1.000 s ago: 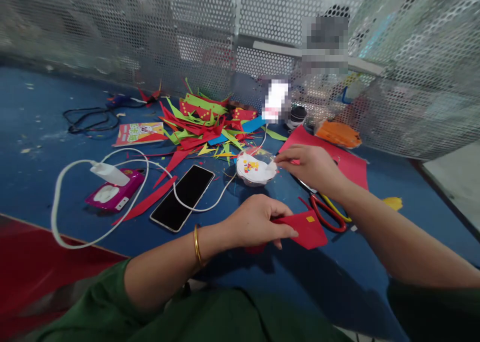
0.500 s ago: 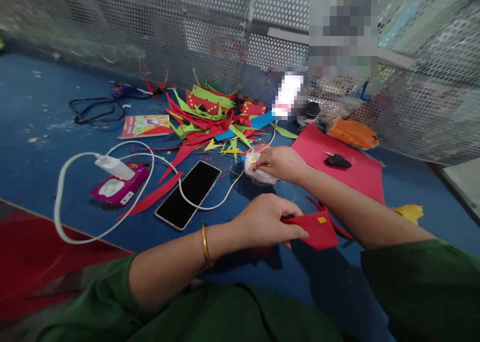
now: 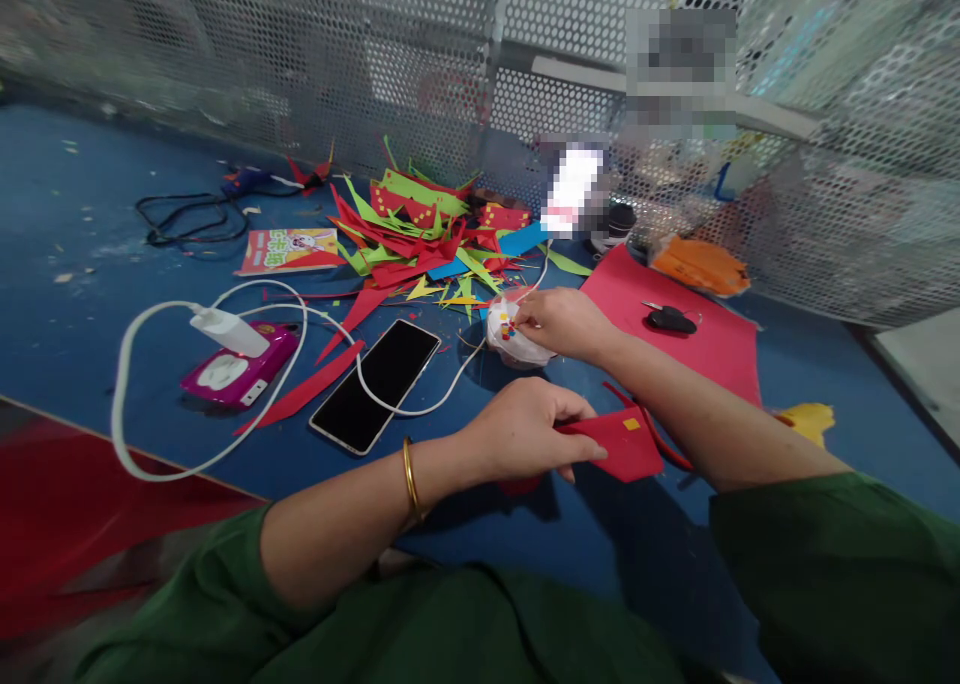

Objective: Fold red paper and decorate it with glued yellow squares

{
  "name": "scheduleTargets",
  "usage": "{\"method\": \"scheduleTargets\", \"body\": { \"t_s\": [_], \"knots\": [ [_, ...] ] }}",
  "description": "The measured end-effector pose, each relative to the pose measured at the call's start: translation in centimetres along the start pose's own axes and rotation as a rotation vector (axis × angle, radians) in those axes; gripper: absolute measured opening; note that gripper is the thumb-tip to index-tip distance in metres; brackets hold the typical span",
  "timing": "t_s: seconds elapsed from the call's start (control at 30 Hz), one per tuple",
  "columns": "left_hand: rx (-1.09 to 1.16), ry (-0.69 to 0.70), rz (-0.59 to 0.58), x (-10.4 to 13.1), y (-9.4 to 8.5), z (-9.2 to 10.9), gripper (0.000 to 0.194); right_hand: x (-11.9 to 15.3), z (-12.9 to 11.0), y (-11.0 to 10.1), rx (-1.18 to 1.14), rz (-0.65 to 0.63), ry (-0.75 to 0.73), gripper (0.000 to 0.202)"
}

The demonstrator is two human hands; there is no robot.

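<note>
My left hand (image 3: 529, 432) is closed on a folded piece of red paper (image 3: 627, 449) above the table's front part. A small yellow square sits near the top edge of that paper. My right hand (image 3: 562, 322) reaches to a rounded white bundle (image 3: 519, 349), which looks like wrapped plastic or paper. Thumb and forefinger are pinched together at its upper side, beside several tiny red, yellow and blue bits (image 3: 508, 332). Whether a bit is between the fingertips is too small to tell.
Cut paper strips (image 3: 420, 234) pile up behind the white bundle. To the left lie a dark phone (image 3: 375, 386), a purple power socket (image 3: 241, 366) with a white cable, and a booklet (image 3: 292, 251). A red sheet (image 3: 675, 349) carries a black-handled cutter (image 3: 670, 319); an orange packet (image 3: 701, 266) lies behind.
My right fingertips have shifted slightly on the white bundle, and more coloured bits show there. The red paper in my left hand appears a little further up and left.
</note>
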State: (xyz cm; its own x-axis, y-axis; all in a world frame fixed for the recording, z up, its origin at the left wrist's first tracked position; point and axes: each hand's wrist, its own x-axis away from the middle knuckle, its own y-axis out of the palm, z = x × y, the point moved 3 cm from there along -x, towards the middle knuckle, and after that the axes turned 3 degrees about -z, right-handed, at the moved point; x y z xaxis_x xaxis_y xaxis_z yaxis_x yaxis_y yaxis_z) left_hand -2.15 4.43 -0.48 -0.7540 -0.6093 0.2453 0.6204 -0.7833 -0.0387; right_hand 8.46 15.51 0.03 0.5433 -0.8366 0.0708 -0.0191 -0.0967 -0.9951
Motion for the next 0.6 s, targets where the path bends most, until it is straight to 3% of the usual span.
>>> {"method": "scheduleTargets", "body": {
  "t_s": [0.3, 0.47, 0.6],
  "knots": [
    [-0.020, 0.058, 0.040, -0.3, -0.4, -0.2, 0.013, 3.2, 1.1, -3.5, -0.420, 0.153, 0.165, 0.023],
    [0.015, 0.072, 0.093, -0.7, -0.7, -0.1, 0.009, 8.5, -0.1, -5.1, -1.021, 0.376, 0.265, 0.021],
    [0.108, 0.089, 0.173, -0.6, -1.0, 0.3, 0.007, 13.4, -0.8, -4.4, -1.113, 0.559, 0.356, 0.021]
  ]
}}
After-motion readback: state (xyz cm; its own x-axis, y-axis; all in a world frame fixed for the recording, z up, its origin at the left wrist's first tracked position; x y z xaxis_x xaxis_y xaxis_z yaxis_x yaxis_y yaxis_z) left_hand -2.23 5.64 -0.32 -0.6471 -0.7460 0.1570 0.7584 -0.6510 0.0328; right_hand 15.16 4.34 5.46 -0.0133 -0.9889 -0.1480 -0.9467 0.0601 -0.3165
